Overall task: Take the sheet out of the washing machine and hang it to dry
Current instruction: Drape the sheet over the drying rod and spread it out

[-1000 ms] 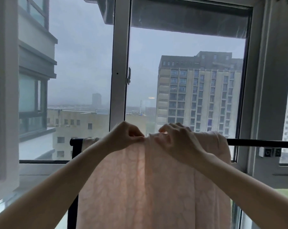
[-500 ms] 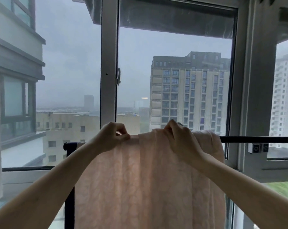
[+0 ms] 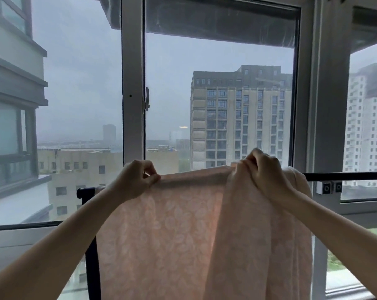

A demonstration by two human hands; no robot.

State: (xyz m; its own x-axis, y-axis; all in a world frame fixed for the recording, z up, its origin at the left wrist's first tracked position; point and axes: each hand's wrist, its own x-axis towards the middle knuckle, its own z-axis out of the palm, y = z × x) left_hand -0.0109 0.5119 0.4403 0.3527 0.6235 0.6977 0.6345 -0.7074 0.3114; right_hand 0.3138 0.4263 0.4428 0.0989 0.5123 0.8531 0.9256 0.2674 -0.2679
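Spreading is the step in hand: the pink leaf-patterned sheet (image 3: 172,234) is already draped over the black rail (image 3: 345,176) and hangs down from it on the near side; the washing machine is nowhere in view. The left hand (image 3: 135,180), toward the rail's left end, pinches the sheet's top fold between thumb and curled fingers (image 3: 141,167), and the cloth from there to the other hand lies taut and flat along the rail. The right hand (image 3: 267,172), nearer the middle of the rail, has its fingers curled round a gathered bunch of cloth lifted slightly above the rail. Right of it and below, the sheet hangs in thick vertical folds. Bare rail runs on to the right of the sheet, while little shows at the left end above the rail's upright post (image 3: 92,256). I judge the task nearly done. The next move calls for drawing the bunched part rightward along the rail, onto the bare length, until the folds open out, without dragging the hung side off the rail.
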